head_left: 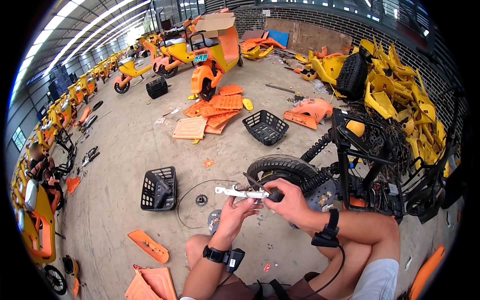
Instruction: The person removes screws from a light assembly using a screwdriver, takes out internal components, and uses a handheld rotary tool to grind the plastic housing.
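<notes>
The left hand (235, 215) pinches a slim, silvery, uneven-edged metal piece (231, 192). The right hand (295, 204) grips a dark, rounded part (275, 195) at its end.

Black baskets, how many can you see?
4: one basket left of the left hand, one beyond the tyre, one left of the scooter with cardboard on top, one at the yellow pile. Others may be hidden.

L hand (236, 215) pinching, R hand (291, 204) just beside, prob. pinching too, R elbow (392, 227) bent
</notes>
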The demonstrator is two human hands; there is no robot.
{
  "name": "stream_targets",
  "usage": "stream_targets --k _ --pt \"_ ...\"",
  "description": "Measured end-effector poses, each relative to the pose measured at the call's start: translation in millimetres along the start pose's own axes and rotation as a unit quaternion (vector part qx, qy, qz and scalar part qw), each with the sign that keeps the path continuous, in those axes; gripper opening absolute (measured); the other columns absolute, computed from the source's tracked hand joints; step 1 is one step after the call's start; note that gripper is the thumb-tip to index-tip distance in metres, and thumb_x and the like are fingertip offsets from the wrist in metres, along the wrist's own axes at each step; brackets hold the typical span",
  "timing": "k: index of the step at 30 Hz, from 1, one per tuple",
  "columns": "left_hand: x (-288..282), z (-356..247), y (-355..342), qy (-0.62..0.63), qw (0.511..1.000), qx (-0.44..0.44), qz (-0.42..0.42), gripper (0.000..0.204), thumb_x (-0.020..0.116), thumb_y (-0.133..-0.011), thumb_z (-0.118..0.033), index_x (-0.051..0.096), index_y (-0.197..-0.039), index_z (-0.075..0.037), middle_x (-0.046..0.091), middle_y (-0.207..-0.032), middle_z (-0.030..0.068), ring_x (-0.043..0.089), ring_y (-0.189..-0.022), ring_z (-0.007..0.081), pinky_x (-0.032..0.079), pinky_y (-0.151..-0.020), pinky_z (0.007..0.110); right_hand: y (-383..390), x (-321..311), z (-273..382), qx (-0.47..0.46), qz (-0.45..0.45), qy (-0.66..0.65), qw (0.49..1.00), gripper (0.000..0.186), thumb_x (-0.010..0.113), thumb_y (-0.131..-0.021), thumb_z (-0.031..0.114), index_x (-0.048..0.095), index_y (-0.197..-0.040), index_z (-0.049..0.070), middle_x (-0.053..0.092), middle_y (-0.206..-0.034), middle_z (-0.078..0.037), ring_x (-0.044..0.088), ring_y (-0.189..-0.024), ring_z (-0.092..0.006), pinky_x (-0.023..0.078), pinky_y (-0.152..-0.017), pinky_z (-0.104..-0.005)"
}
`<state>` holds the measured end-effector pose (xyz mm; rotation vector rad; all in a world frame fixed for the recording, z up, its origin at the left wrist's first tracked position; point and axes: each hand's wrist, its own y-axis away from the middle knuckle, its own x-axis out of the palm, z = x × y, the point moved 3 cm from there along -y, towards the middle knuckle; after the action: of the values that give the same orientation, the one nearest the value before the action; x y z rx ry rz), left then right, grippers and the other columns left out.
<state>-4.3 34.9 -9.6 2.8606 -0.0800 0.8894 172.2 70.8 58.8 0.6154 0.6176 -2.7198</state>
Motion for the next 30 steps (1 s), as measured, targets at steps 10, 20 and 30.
stream_targets --k 10,20,30 --pt "-23 5 -5 -0.004 0.998 0.034 -0.059 0.027 0.051 -0.103 -0.014 0.057 -0.124 0.002 0.070 -0.114 0.0174 0.072 -0.093 0.0265 0.055 -0.081 0.035 1 3 7 0.016 0.006 -0.070 0.997 0.069 0.074 -0.081 -0.004 0.046 -0.143 0.009 0.063 -0.101 -0.007 0.066 -0.074 -0.0107 0.054 -0.061 -0.0263" --pt "-8 -2 0 0.150 0.985 -0.069 0.058 0.031 0.049 -0.104 -0.021 0.054 -0.128 -0.003 0.068 -0.117 0.0201 0.069 -0.101 0.0290 0.055 -0.085 0.040 0 -1 6 -0.027 -0.009 -0.031 0.999 0.067 0.073 -0.080 -0.003 0.050 -0.142 0.010 0.064 -0.102 -0.007 0.066 -0.076 -0.0105 0.055 -0.065 -0.0266" --pt "-20 2 -4 0.165 0.986 -0.039 0.003 0.023 0.060 -0.096 -0.005 0.060 -0.119 -0.003 0.070 -0.107 0.0144 0.067 -0.086 0.0197 0.055 -0.079 0.035 0 -3 2 -0.002 -0.013 -0.049 0.999 0.070 0.075 -0.079 0.002 0.049 -0.143 0.012 0.065 -0.098 -0.006 0.061 -0.072 -0.0123 0.052 -0.067 -0.0282"
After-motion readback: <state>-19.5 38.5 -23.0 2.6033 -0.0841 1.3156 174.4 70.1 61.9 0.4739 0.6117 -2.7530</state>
